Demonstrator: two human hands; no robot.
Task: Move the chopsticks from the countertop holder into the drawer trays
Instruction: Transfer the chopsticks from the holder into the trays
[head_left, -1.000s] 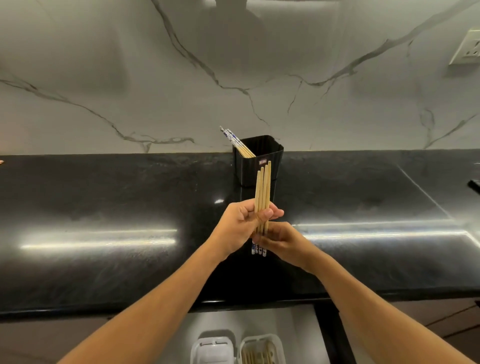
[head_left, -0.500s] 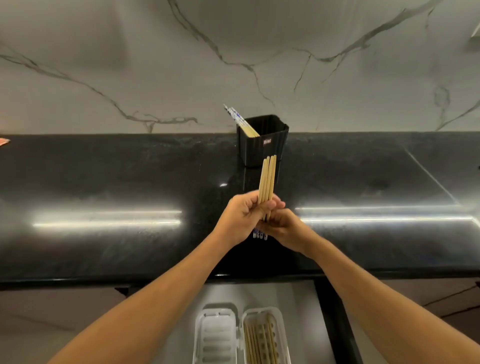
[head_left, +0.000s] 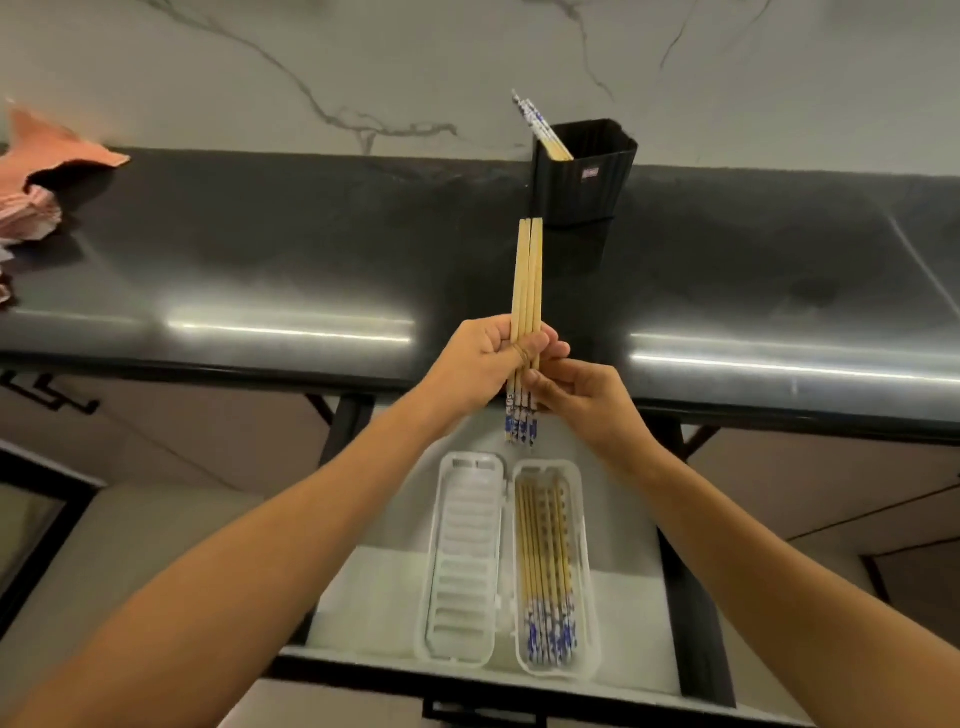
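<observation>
A bundle of bamboo chopsticks with blue-and-white ends stands upright above the counter's front edge. My left hand grips it at mid-length, and my right hand pinches it just below. A black ribbed holder at the back of the black countertop has a few more chopsticks leaning out to the left. Below, an open drawer holds two white trays side by side. The left tray has nothing in it; the right tray contains several chopsticks.
Pink cloth or paper lies at the counter's far left. A marble wall backs the counter. Dark cabinet framing borders the drawer's right side.
The view has tilted down, bringing the drawer and both trays fully into sight. My hands and the bundle have come back from the holder to the counter's front edge.
</observation>
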